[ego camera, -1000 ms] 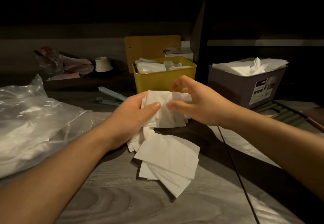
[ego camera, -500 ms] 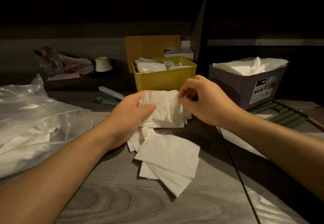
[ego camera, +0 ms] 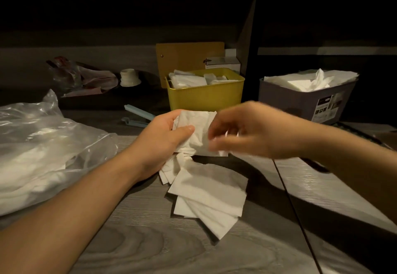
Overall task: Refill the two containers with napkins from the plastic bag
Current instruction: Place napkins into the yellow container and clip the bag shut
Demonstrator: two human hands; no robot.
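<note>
left hand [ego camera: 163, 142] at frame centre pinches soft white paper napkin wad [ego camera: 193, 132]; blurred right hand [ego camera: 242, 132] state unclear. light, flimsy, tearable: grip whole stack at edges.

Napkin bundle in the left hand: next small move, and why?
Probably square the napkin bundle with the right hand, then carry it to the yellow container. The left hand grips it, edges look uneven, and the container sits just behind.
</note>
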